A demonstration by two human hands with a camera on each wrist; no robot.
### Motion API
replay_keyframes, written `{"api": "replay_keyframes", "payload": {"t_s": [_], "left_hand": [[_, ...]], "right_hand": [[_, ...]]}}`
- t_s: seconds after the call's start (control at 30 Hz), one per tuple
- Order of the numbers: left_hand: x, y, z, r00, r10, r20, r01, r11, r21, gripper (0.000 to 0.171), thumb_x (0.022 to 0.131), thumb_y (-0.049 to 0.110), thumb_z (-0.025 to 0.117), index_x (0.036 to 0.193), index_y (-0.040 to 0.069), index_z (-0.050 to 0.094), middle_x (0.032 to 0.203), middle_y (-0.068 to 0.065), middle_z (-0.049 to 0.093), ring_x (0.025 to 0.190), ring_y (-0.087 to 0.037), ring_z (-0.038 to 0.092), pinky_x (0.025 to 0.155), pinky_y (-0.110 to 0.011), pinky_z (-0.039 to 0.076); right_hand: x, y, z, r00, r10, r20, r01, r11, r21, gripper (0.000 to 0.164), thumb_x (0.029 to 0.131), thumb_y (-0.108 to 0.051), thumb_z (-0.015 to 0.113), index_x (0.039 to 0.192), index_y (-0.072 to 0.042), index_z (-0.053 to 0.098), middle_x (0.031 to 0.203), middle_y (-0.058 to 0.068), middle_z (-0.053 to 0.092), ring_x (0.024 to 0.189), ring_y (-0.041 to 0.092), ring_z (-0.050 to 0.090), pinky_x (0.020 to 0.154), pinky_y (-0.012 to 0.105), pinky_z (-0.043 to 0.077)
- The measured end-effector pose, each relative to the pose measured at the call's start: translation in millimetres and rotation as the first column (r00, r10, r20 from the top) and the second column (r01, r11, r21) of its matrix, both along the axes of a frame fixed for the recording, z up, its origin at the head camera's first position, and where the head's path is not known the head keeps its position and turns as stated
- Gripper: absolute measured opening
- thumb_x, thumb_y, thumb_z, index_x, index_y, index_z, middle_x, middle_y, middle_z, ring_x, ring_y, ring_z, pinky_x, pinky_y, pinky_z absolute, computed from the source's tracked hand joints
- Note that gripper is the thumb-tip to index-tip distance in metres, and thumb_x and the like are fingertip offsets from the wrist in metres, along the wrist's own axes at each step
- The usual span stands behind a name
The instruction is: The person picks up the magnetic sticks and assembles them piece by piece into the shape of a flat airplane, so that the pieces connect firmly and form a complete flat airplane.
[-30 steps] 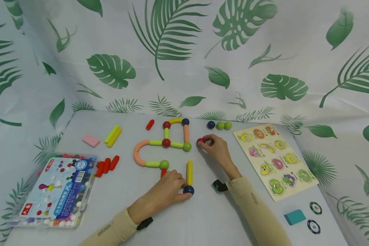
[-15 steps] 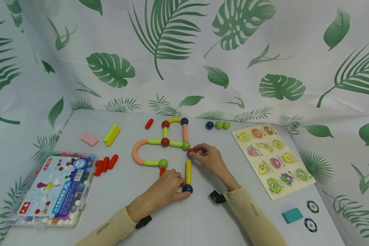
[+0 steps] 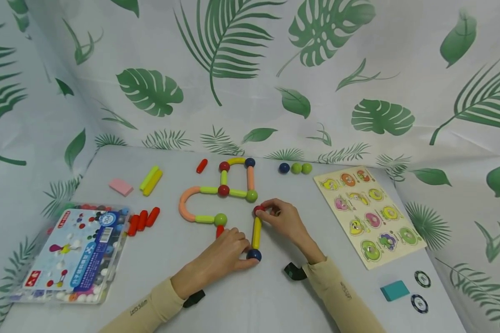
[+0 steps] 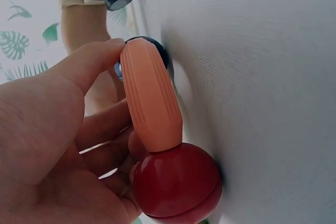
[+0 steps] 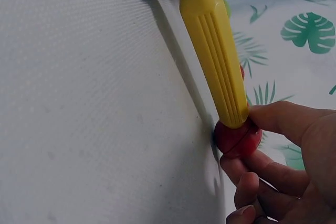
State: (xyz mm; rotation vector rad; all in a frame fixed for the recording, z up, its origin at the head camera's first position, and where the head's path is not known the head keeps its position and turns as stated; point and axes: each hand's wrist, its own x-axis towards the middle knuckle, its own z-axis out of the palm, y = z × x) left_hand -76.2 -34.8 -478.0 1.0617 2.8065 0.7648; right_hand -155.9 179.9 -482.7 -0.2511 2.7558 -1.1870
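Note:
My right hand (image 3: 285,219) pinches a red ball (image 5: 239,139) between thumb and fingers, at the far end of a yellow stick (image 5: 218,61). The stick's near end meets a dark blue ball (image 3: 253,255). My left hand (image 3: 216,259) grips a peach stick (image 4: 151,95), its thumb tip at the blue ball end and its fingers curled behind. A second red ball (image 4: 178,182) sits on that stick's other end, hidden under the hand in the head view. Beyond lies a flat figure of sticks and balls, with a green ball (image 3: 220,219) and a short red stick (image 3: 220,230) near my left fingers.
A clear case (image 3: 104,296) of small coloured balls stands left, beside several red sticks (image 3: 142,220). Yellow sticks (image 3: 153,181) and a pink block (image 3: 121,187) lie behind. On the right are a fruit puzzle board (image 3: 350,217), a teal block (image 3: 395,291) and two round chips (image 3: 419,303).
My right hand has brought the red ball left and toward me, onto the far end of the yellow stick. My left hand has stayed in place.

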Motion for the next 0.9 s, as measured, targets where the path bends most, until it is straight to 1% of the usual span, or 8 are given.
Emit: {"api": "replay_keyframes", "payload": {"t_s": [0.2, 0.37, 0.47, 0.57, 0.67, 0.73, 0.8, 0.9], "left_hand": [[-2.5, -14, 7.3, 0.997, 0.035, 0.074, -0.038, 0.998, 0.044, 0.039, 0.090, 0.049, 0.074, 0.096, 0.011, 0.078, 0.088, 0.002, 0.069, 0.084, -0.010, 0.052, 0.080, -0.027, 0.048], [-10.5, -55, 17.6, 0.966, 0.239, 0.101, -0.253, 0.954, 0.162, 0.032, 0.089, 0.039, 0.078, 0.101, 0.010, 0.078, 0.090, 0.002, 0.069, 0.087, -0.012, 0.057, 0.082, -0.030, 0.053], [-15.4, -88, 19.5, 0.906, 0.417, 0.070, -0.422, 0.882, 0.210, 0.023, 0.089, 0.028, 0.080, 0.101, 0.009, 0.078, 0.090, 0.000, 0.070, 0.086, -0.016, 0.058, 0.078, -0.033, 0.054], [-18.7, -118, 18.0, 0.817, 0.577, 0.002, -0.563, 0.796, 0.221, 0.019, 0.091, 0.019, 0.077, 0.100, 0.002, 0.076, 0.089, -0.009, 0.071, 0.085, -0.024, 0.058, 0.074, -0.037, 0.051], [-19.4, -142, 15.5, 0.729, 0.680, -0.082, -0.654, 0.727, 0.211, 0.021, 0.091, 0.011, 0.076, 0.100, -0.007, 0.074, 0.088, -0.021, 0.070, 0.083, -0.034, 0.058, 0.071, -0.043, 0.048], [-18.9, -153, 14.6, 0.686, 0.717, -0.125, -0.694, 0.696, 0.183, 0.024, 0.089, 0.008, 0.077, 0.099, -0.013, 0.072, 0.088, -0.027, 0.068, 0.082, -0.039, 0.058, 0.071, -0.047, 0.047], [-18.5, -159, 14.5, 0.661, 0.735, -0.149, -0.724, 0.677, 0.130, 0.027, 0.087, 0.007, 0.079, 0.097, -0.016, 0.070, 0.087, -0.030, 0.067, 0.080, -0.042, 0.056, 0.072, -0.049, 0.045], [-18.8, -163, 14.6, 0.653, 0.738, -0.171, -0.741, 0.669, 0.057, 0.029, 0.086, 0.008, 0.080, 0.092, -0.017, 0.069, 0.083, -0.030, 0.065, 0.078, -0.042, 0.054, 0.072, -0.049, 0.043]], "right_hand": [[0.5, 1, -2.3, 1.000, -0.001, 0.007, 0.002, 1.000, -0.010, 0.035, 0.090, -0.037, 0.078, 0.112, -0.010, 0.072, 0.086, 0.004, 0.065, 0.077, 0.016, 0.054, 0.065, 0.025, 0.043], [0.2, 1, -3.2, 1.000, 0.004, 0.024, -0.003, 1.000, -0.015, 0.033, 0.091, -0.038, 0.076, 0.111, -0.013, 0.072, 0.086, 0.003, 0.064, 0.078, 0.018, 0.055, 0.065, 0.025, 0.043], [-0.4, 1, -2.4, 1.000, 0.008, 0.030, -0.008, 1.000, -0.008, 0.033, 0.091, -0.038, 0.076, 0.112, -0.013, 0.072, 0.086, 0.003, 0.064, 0.078, 0.018, 0.054, 0.065, 0.025, 0.042], [-1.1, 2, -1.0, 0.999, 0.009, 0.034, -0.009, 1.000, 0.001, 0.034, 0.091, -0.038, 0.076, 0.113, -0.012, 0.071, 0.087, 0.003, 0.064, 0.078, 0.018, 0.054, 0.065, 0.026, 0.042], [-1.2, 2, 0.2, 0.999, 0.006, 0.036, -0.007, 1.000, 0.005, 0.035, 0.091, -0.039, 0.076, 0.113, -0.012, 0.071, 0.087, 0.003, 0.064, 0.079, 0.018, 0.054, 0.066, 0.026, 0.042], [-1.0, 2, 0.4, 0.999, 0.005, 0.037, -0.005, 1.000, 0.005, 0.035, 0.091, -0.039, 0.076, 0.113, -0.012, 0.071, 0.087, 0.003, 0.064, 0.079, 0.018, 0.054, 0.066, 0.026, 0.042], [-0.8, 3, -0.4, 0.999, 0.004, 0.036, -0.004, 1.000, 0.000, 0.035, 0.091, -0.039, 0.076, 0.113, -0.012, 0.071, 0.086, 0.003, 0.063, 0.078, 0.018, 0.054, 0.065, 0.026, 0.042], [-0.8, 3, -1.6, 0.999, 0.006, 0.033, -0.006, 1.000, -0.005, 0.035, 0.091, -0.039, 0.076, 0.112, -0.012, 0.071, 0.085, 0.003, 0.063, 0.078, 0.018, 0.054, 0.064, 0.025, 0.042]]}}
